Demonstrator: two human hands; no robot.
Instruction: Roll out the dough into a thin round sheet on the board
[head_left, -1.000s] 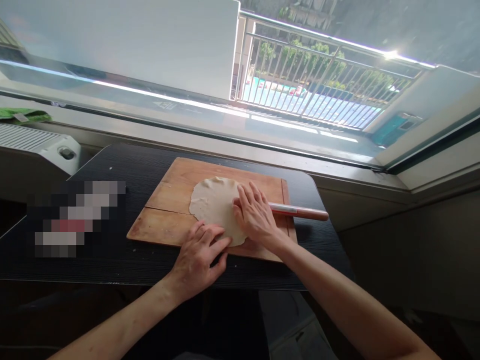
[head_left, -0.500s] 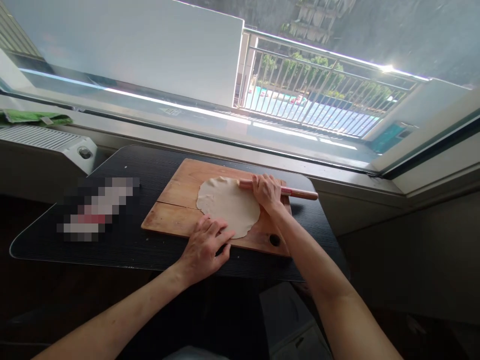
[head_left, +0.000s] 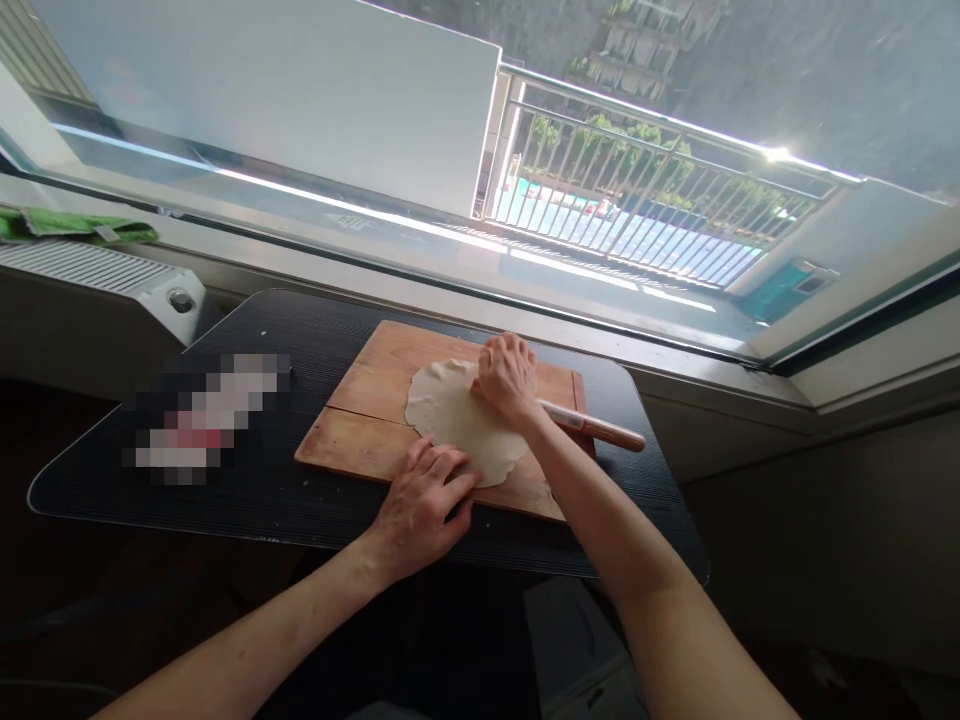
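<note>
A thin round sheet of dough (head_left: pixel 457 415) lies on a wooden cutting board (head_left: pixel 352 400), its far left edge slightly wrinkled. My right hand (head_left: pixel 508 378) is closed around a rolling pin (head_left: pixel 600 428) at the dough's far right side. The pin slants down to the right, and its free end sticks out past the board. My left hand (head_left: pixel 431 500) rests at the near edge of the dough and board, fingers spread and fingertips touching the dough's rim. The board's near right corner is hidden behind my right forearm.
The board sits on a black table (head_left: pixel 247 330) with rounded corners. A blurred-out item (head_left: pixel 210 420) lies at the left. A white radiator (head_left: pixel 142 280) with a green cloth (head_left: pixel 82 226) stands at the far left. The window sill (head_left: pixel 360 285) runs behind the table.
My right hand has moved slightly left and away from me, and the rolling pin has turned to a steeper slant. My left hand stays at the dough's near edge. The view has shifted slightly.
</note>
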